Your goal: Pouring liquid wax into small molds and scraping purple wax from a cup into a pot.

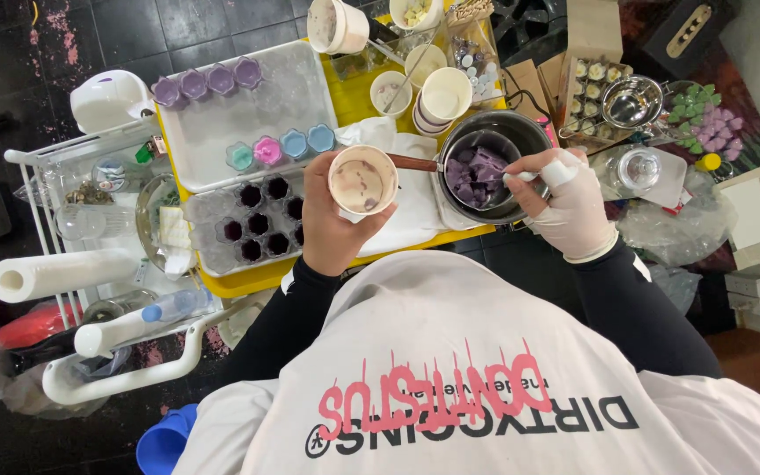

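Left hand (332,233) is wrapped around a paper cup (362,181), thumb and fingers curled on its wall, cup tipped so its smeared purple-brown inside shows; the tray of dark purple hexagon moulds (261,220) sits just left of that hand. Right hand (573,207), in a white glove, pinches a white tool handle (525,176) that reaches into the metal pot (494,163) of purple wax chunks (477,171) just left of it. Cup looks light, thin-walled and crushable: grip mid-wall, gently. Pot probably heavier, maybe hot, so take its wooden handle (413,163).
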